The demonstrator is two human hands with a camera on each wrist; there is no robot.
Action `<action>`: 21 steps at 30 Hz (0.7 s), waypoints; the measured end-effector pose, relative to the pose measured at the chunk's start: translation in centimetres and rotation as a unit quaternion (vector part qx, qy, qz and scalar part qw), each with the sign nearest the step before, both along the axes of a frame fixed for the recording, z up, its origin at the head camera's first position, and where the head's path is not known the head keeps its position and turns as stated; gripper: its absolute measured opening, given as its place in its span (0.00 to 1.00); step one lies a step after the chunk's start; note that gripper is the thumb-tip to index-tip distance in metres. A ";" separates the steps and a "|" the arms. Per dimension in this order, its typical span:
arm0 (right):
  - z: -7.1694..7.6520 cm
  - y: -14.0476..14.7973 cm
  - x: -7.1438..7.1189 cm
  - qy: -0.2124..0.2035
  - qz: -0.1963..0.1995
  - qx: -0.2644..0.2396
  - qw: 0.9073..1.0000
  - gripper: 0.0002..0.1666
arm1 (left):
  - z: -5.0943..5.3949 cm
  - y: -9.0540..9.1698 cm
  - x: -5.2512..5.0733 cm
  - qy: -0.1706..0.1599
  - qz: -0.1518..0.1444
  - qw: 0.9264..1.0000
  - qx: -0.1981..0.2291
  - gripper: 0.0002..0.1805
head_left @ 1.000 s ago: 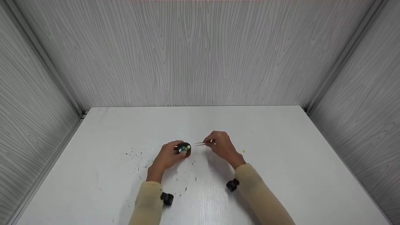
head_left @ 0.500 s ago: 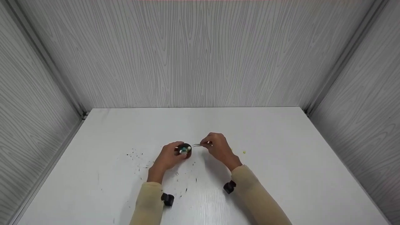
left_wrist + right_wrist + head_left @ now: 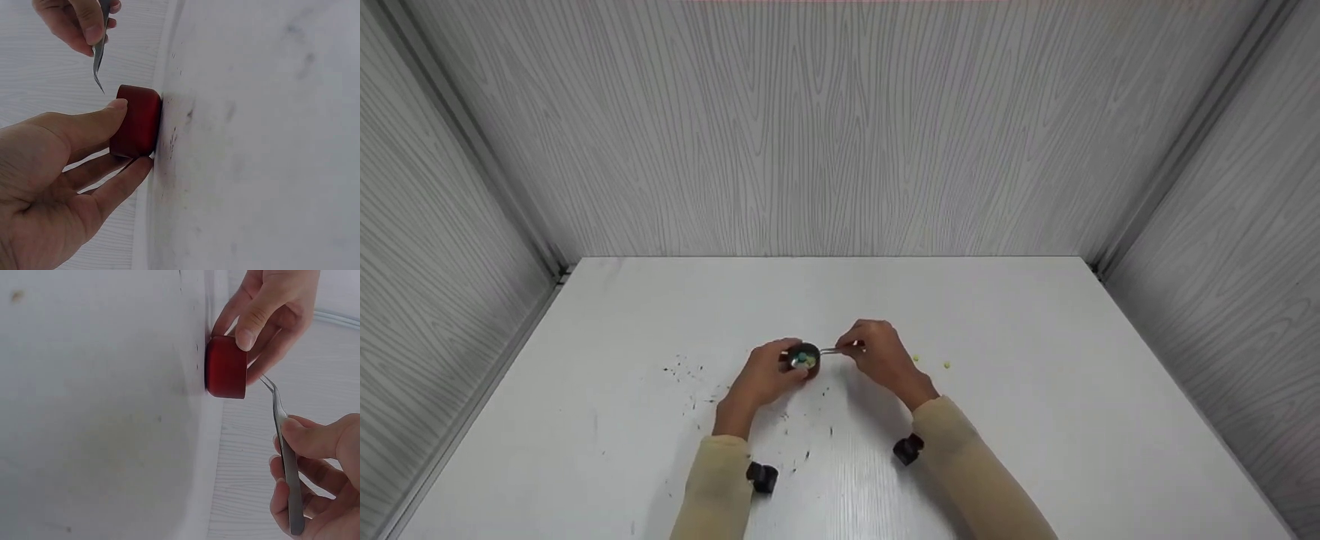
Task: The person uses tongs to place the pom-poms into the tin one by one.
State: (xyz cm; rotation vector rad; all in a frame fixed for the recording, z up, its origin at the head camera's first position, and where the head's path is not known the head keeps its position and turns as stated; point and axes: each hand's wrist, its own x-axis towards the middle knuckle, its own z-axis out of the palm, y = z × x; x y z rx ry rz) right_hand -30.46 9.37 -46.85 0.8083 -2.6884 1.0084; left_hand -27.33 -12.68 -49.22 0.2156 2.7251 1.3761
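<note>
The left hand [image 3: 763, 376] grips a small red cup [image 3: 138, 121] by its sides, thumb on one side and fingers on the other; the cup stands on the table. From above, its dark opening shows small green and pale beads [image 3: 803, 359]. Between thumb and fingers, the right hand [image 3: 880, 358] pinches grey metal tweezers [image 3: 291, 484] with bent tips. In the wrist views, the tips hang just outside the cup's open rim, slightly apart from each other. Whether they hold a bead cannot be told.
Two small yellow beads [image 3: 946, 365] lie on the white table [image 3: 997, 315], right of the right hand. Dark specks and scratches mark the tabletop around the left forearm. Grey wood-grain panels [image 3: 825, 127] rise at the back and both sides.
The right hand has moved left with the tweezers, whose tips are now at the cup's edge. A second yellow bead has come into sight beside the right wrist. The left hand has stayed around the cup.
</note>
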 end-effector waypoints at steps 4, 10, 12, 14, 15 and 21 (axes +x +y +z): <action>0.6 1.0 0.0 0.019 -0.001 -0.017 1.000 0.06 | 0.0 0.0 0.0 -0.006 0.002 1.000 -0.001 0.29; 1.6 3.9 -0.1 0.040 -0.008 -0.027 0.999 0.06 | -0.3 0.0 -0.2 -0.006 -0.002 1.000 -0.011 0.30; 1.9 5.2 -0.2 0.033 -0.012 -0.024 0.999 0.06 | -0.3 0.0 -0.2 -0.007 -0.001 1.000 -0.009 0.29; 2.3 6.6 -0.3 0.029 -0.016 -0.017 0.999 0.07 | -0.2 0.0 -0.2 -0.007 -0.003 1.000 -0.007 0.29; 2.5 7.3 -0.4 0.026 -0.018 -0.012 0.999 0.07 | -0.2 0.0 -0.2 -0.006 -0.003 1.000 -0.008 0.29; 3.4 11.1 -0.3 -0.003 -0.040 0.009 0.999 0.07 | -0.3 -0.1 -0.2 -0.003 -0.008 1.000 -0.006 0.29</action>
